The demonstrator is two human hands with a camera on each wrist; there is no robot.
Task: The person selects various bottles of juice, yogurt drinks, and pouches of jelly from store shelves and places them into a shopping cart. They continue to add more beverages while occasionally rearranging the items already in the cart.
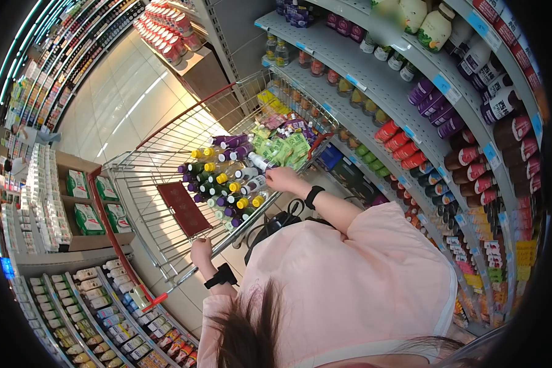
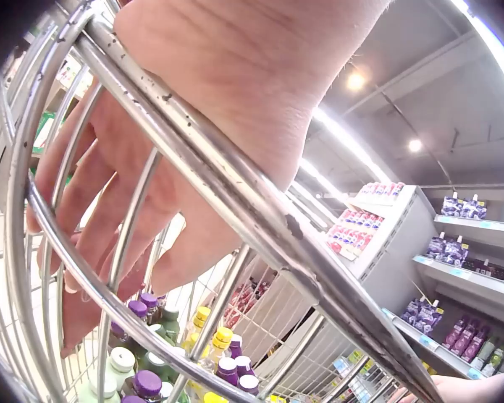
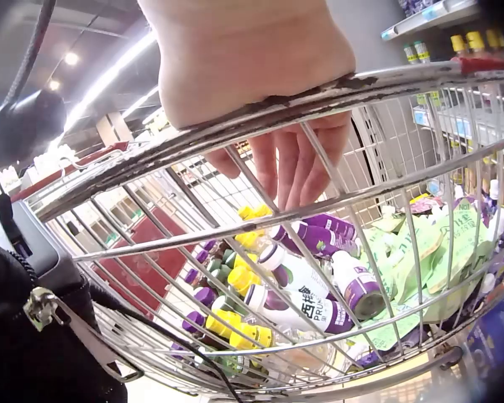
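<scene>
A wire shopping cart [image 1: 156, 144] stands in front of me, loaded with bottles and pouches. My left hand [image 1: 201, 251] rests over its near side rim, and in the left wrist view its fingers [image 2: 92, 193] hang down inside, above purple-capped bottles [image 2: 147, 382]. Farther along the same rim lies my right hand [image 1: 282, 179], its fingers [image 3: 290, 168] reaching down inside too. Below them are a dark purple bottle [image 3: 319, 235] and white-and-purple prune juice bottles [image 3: 298, 306]. Light green pouches [image 1: 285, 147] fill the far end. Neither hand holds a bottle.
Shelves of bottled drinks [image 1: 435, 110] line the right side. To the left stand boxed goods [image 1: 83, 202] and a low shelf of small bottles [image 1: 98, 306]. A black bag [image 3: 34, 327] hangs beside the cart. Tiled floor [image 1: 113, 92] runs ahead past a red-and-white bottle display [image 1: 165, 34].
</scene>
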